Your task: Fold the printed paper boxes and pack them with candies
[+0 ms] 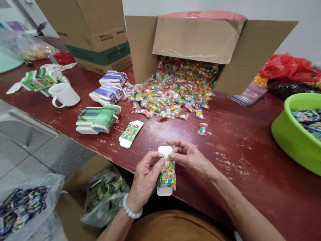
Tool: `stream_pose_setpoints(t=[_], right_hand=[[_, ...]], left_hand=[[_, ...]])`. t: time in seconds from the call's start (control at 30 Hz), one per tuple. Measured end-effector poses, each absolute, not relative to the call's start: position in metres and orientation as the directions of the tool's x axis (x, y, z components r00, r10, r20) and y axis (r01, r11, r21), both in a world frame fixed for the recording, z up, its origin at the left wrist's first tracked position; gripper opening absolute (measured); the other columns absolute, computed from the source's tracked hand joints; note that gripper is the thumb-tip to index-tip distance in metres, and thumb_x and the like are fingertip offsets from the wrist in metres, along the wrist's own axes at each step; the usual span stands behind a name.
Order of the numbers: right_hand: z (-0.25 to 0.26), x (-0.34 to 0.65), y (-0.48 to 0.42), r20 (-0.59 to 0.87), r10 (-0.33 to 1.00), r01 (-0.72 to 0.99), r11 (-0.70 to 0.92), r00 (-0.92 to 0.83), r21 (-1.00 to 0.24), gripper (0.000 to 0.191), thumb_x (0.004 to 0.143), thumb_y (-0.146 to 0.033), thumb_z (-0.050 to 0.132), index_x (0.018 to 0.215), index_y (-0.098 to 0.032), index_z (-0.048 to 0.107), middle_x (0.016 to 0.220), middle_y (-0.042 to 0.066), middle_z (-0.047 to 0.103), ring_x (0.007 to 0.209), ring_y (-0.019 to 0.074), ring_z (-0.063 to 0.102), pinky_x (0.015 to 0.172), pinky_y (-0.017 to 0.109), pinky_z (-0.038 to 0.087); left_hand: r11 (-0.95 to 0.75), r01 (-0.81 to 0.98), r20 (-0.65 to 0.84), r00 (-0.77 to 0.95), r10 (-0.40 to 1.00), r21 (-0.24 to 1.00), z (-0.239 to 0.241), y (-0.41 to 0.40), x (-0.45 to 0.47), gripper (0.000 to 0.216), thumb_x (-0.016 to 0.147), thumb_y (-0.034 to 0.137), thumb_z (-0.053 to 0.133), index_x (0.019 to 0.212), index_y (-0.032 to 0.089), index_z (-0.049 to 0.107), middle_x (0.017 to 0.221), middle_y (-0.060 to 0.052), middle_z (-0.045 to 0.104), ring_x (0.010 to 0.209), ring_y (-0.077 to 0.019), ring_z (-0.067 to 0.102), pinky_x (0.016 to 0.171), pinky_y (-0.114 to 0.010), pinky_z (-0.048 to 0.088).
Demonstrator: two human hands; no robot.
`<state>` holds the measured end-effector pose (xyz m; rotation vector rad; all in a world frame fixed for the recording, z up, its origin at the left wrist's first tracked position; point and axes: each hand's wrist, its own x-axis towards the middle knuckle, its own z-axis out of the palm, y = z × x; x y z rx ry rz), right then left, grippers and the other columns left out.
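Between my two hands is a small green candy box [167, 175] with white flaps sticking out at its top and bottom. My left hand [147, 175] pinches its upper left side; a pale bead bracelet circles that wrist. On the upper right edge, my right hand [191, 157] grips the same box with thumb and fingers. Another flattened green box [131, 134] lies on the table just beyond. Farther off, wrapped candies [171, 94] spill from a tipped cardboard carton [196, 38]. Two single candies lie nearer to me, one of them a wrapped candy [202, 128].
Stacks of green flat boxes [98, 119] and purple flat boxes [108, 93] stand left of the candies, near a white mug [64, 95]. A green basin [283, 134] with packets is at right. Below left are an open carton [72, 214] and a plastic bag [52, 185].
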<state>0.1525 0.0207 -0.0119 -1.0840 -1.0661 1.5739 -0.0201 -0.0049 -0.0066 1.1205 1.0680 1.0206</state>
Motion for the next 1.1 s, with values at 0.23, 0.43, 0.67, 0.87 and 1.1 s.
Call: stream_pose_setpoints(t=[0.23,0.43,0.67,0.87,1.1], right_hand=[[-0.012,0.152,0.012,0.118,0.986,0.008,0.119,-0.121,-0.993,0.016,0.081,-0.035,0.07,0.079,-0.019,0.068,0.073,0.0,0.066,0.061,0.0123,0.057,0.06,0.025,0.044],[-0.005,0.151,0.007,0.258,0.934,0.222,0.314,-0.249,-0.923,0.017,0.089,-0.034,0.061,0.087,-0.02,0.071,0.076,0.003,0.067,0.068,0.0153,0.063,0.07,0.03,0.05],[-0.004,0.15,0.016,-0.025,0.97,0.109,0.002,-0.243,-0.994,0.022,0.082,-0.039,0.069,0.084,-0.018,0.068,0.075,0.002,0.071,0.051,0.0109,0.062,0.054,0.024,0.051],[0.002,0.148,0.02,-0.146,0.93,-0.139,-0.202,-0.337,-0.969,0.031,0.076,-0.044,0.074,0.085,-0.015,0.069,0.075,0.005,0.072,0.046,0.0133,0.062,0.041,0.024,0.048],[0.007,0.15,0.017,-0.066,0.939,-0.092,-0.103,-0.338,-0.99,0.027,0.08,-0.045,0.071,0.081,-0.018,0.067,0.086,0.005,0.072,0.059,0.0141,0.065,0.055,0.028,0.054]], left_hand=[[0.348,-0.358,-0.278,0.233,0.932,0.867,-0.004,-0.005,-0.017,0.043,0.079,0.038,0.076,0.109,0.025,0.047,0.081,0.003,0.067,0.064,-0.0122,0.065,0.058,-0.021,0.051],[0.671,-0.336,-0.467,0.515,0.718,0.661,-0.008,-0.005,-0.016,0.056,0.09,0.066,0.041,0.113,0.017,0.054,0.07,-0.004,0.067,0.044,-0.018,0.064,0.043,-0.028,0.05],[0.538,-0.256,-0.416,0.405,0.814,0.803,-0.006,-0.004,-0.008,0.063,0.092,0.068,0.034,0.127,0.019,0.054,0.064,-0.002,0.065,0.038,-0.0148,0.059,0.037,-0.022,0.044],[0.44,-0.183,-0.325,0.444,0.835,0.879,-0.005,-0.003,-0.01,0.073,0.09,0.071,0.031,0.135,0.018,0.052,0.067,-0.004,0.066,0.037,-0.0126,0.058,0.037,-0.02,0.045],[0.438,-0.189,-0.32,0.446,0.836,0.879,-0.01,-0.002,-0.016,0.072,0.091,0.069,0.032,0.142,0.02,0.045,0.068,-0.004,0.065,0.038,-0.0132,0.059,0.037,-0.02,0.043]])
